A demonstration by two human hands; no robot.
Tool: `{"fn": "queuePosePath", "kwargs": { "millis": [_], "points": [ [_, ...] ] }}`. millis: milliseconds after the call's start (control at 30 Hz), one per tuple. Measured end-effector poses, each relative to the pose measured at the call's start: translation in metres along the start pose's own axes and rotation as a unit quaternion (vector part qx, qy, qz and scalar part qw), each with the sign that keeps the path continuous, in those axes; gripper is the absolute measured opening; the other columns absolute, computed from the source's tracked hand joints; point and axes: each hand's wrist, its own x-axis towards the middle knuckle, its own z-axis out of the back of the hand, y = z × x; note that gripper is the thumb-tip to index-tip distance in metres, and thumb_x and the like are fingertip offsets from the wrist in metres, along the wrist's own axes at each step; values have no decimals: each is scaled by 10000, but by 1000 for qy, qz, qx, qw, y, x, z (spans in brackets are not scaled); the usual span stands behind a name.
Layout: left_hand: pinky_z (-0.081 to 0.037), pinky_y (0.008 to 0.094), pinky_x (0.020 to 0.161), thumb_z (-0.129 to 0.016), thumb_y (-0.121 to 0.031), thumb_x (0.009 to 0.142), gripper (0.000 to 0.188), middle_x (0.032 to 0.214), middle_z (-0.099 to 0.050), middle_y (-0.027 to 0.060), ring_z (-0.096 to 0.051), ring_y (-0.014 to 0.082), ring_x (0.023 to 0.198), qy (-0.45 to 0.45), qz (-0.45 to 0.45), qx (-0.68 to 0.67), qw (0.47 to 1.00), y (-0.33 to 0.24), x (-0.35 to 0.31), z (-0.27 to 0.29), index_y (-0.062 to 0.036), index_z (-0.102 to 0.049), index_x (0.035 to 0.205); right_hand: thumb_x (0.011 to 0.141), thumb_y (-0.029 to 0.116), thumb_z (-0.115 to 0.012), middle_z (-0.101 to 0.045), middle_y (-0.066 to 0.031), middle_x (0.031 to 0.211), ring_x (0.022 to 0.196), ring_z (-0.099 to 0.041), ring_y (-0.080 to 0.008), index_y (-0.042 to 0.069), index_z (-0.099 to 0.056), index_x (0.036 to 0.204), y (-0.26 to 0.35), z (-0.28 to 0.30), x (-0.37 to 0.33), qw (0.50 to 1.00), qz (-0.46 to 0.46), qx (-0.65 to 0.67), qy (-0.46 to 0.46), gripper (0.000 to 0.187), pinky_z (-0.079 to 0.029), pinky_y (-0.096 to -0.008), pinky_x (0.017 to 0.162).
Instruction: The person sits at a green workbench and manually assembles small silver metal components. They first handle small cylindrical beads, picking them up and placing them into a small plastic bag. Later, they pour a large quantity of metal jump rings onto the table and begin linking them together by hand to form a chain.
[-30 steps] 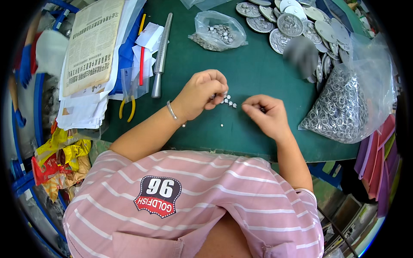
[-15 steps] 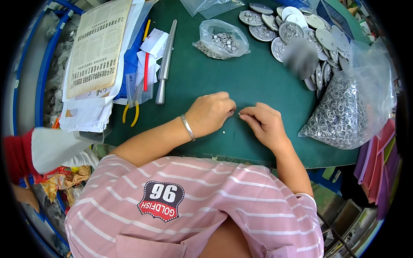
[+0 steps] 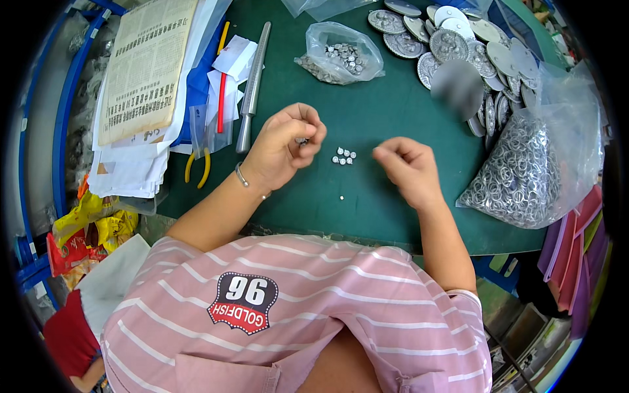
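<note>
Left hand is holding a metal bit, right hand pinching closed, contents unclear; both should be avoiding beads between.

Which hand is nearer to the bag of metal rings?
Right. The right hand is just left of the bag of metal rings, with bare table between; the left hand is farther left, beyond the loose silver pieces.

Left hand drawn back, silver pieces uncovered
</note>
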Motion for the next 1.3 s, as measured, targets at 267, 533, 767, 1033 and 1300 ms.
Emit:
{"fn": "queuePosePath", "kwargs": {
  "millis": [267, 533, 767, 1033, 1300],
  "points": [
    [-456, 300, 599, -689, -43, 748, 111, 723, -561, 83, -559, 213, 628, 9, -239, 665, 708, 21, 14, -3, -43, -670, 858, 805, 149, -654, -622, -75, 746, 668, -623, -295, 90, -687, 876, 1, -26, 8, 839, 205, -505, -5, 98, -508, -397, 584],
    [-421, 301, 563, -713, -33, 723, 123, 664, -510, 64, -520, 195, 595, 18, -241, 619, 747, 20, 12, -4, -48, -668, 837, 745, 65, -714, -559, -67, 634, 545, -541, -202, 82, -700, 812, 5, -20, 1, 919, 167, -357, -20, 71, -428, -319, 503],
    [-334, 221, 533, -713, 11, 735, 97, 665, -488, -15, -398, 74, 570, 32, -161, 377, 912, 15, -5, -13, -21, -647, 798, 735, 3, -719, -526, -8, 636, 540, -441, -81, 29, -668, 817, 3, -10, -5, 984, 165, -62, 39, 100, -338, -236, 469],
    [-417, 250, 538, -660, -64, 802, 105, 703, -551, 11, -507, 100, 612, -47, -150, 393, 906, 12, 3, 2, -1, -655, 886, 793, 10, -620, -594, -74, 745, 583, -544, -181, 29, -646, 890, -1, -16, 14, 964, 205, -149, 76, 102, -416, -304, 492],
    [-461, 380, 633, -703, -106, 740, 107, 759, -567, 87, -571, 284, 682, 17, -203, 694, 691, 22, -1, -4, -69, -673, 836, 749, 69, -666, -583, -76, 734, 648, -594, -296, 99, -680, 883, 1, -24, 17, 823, 243, -512, 29, 138, -480, -401, 570]
  ]
}}
